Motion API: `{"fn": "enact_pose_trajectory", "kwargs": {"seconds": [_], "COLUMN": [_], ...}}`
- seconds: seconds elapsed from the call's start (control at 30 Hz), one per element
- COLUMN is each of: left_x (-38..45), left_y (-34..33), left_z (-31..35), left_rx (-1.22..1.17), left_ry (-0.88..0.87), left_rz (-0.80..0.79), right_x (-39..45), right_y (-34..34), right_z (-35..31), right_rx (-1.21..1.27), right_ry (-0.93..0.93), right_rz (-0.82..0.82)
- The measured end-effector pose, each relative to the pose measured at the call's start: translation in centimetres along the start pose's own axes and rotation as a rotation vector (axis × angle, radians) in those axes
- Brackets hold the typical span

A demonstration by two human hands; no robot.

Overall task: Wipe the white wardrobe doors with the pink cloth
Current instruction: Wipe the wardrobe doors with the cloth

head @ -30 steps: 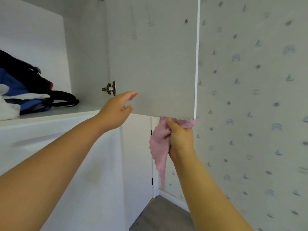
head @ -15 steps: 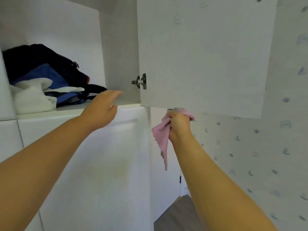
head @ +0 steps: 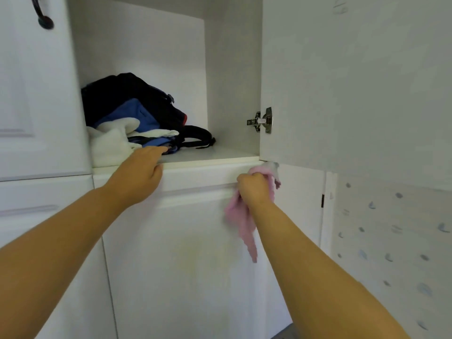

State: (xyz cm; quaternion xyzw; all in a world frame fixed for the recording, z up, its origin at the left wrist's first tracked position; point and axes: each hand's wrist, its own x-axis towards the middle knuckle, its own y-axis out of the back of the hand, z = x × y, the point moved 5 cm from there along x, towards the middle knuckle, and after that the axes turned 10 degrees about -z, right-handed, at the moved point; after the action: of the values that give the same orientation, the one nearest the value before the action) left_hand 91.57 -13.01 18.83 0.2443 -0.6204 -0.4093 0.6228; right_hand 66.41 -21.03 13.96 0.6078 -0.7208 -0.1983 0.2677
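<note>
- Right hand point(head: 254, 189) clenches the pink cloth point(head: 241, 223) at the open upper door point(head: 342, 81)'s bottom corner; I'd press along that edge.
- Left hand point(head: 140, 174), fingers relaxed, rests on the shelf edge point(head: 208, 165); good bracing.

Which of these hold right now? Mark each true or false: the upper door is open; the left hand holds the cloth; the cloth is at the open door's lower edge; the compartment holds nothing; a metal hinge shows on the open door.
1. The upper door is open. True.
2. The left hand holds the cloth. False: the right hand grips it; the left rests on the shelf edge.
3. The cloth is at the open door's lower edge. True.
4. The compartment holds nothing. False: a dark bag and folded fabrics lie inside.
5. A metal hinge shows on the open door. True.
</note>
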Motion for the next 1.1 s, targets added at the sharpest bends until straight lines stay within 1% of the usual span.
{"fn": "enact_pose_trajectory", "kwargs": {"seconds": [0.03, 0.13, 0.17, 0.2, 0.27, 0.33, 0.37, 0.47, 0.53, 0.63, 0.7, 0.73, 0.83, 0.93, 1.0, 1.1], "left_x": [-0.2, -0.8, -1.1, -1.5, -2.4, -3.3, -3.8, -5.3, -6.3, -7.9, -8.8, -9.0, -9.6, -9.5, -9.2, -8.4], "left_y": [0.1, 0.2, 0.3, 0.5, 0.7, 0.9, 1.1, 2.1, 3.2, 5.0, 6.0, 6.3, 6.7, 6.0, 5.2, 3.7], "left_z": [-0.4, -1.0, -1.2, -1.6, -2.1, -2.9, -3.4, -4.5, -5.0, -5.6, -6.4, -6.8, -7.9, -7.6, -6.9, -5.6], "left_rx": [0.000, 0.009, 0.009, 0.016, 0.038, 0.052, 0.056, 0.051, 0.053, 0.082, 0.097, 0.098, 0.097, 0.096, 0.117, 0.120], "left_ry": [-0.004, -0.026, -0.036, -0.045, -0.075, -0.092, -0.095, -0.104, -0.094, -0.075, -0.070, -0.068, -0.033, -0.043, -0.052, -0.061], "left_rz": [0.002, 0.020, 0.027, 0.033, 0.041, 0.059, 0.074, 0.156, 0.222, 0.329, 0.388, 0.409, 0.441, 0.422, 0.414, 0.388], "right_x": [-0.1, -1.0, -1.0, -1.4, -1.1, -1.4, -1.9, -4.0, -5.6, -9.0, -10.8, -11.4, -12.1, -11.5, -10.3, -8.0], "right_y": [-1.2, -2.8, -3.0, -3.3, -2.7, -2.9, -3.6, -7.6, -10.9, -14.7, -16.9, -17.7, -18.5, -17.6, -16.6, -14.1], "right_z": [0.0, -0.4, -0.8, -1.2, -2.3, -3.2, -3.9, -6.6, -8.9, -12.6, -14.6, -15.1, -15.9, -15.5, -14.4, -11.5], "right_rx": [-0.050, -0.188, -0.197, -0.167, -0.080, -0.055, -0.046, 0.039, 0.041, 0.069, 0.073, 0.061, 0.069, 0.010, -0.043, -0.066], "right_ry": [0.089, 0.392, 0.496, 0.572, 0.628, 0.649, 0.680, 0.856, 0.922, 1.070, 1.107, 1.118, 1.153, 1.211, 1.189, 1.075], "right_rz": [0.038, 0.231, 0.273, 0.278, 0.300, 0.284, 0.246, 0.184, 0.103, 0.032, -0.011, -0.004, 0.081, 0.130, 0.186, 0.267]}}
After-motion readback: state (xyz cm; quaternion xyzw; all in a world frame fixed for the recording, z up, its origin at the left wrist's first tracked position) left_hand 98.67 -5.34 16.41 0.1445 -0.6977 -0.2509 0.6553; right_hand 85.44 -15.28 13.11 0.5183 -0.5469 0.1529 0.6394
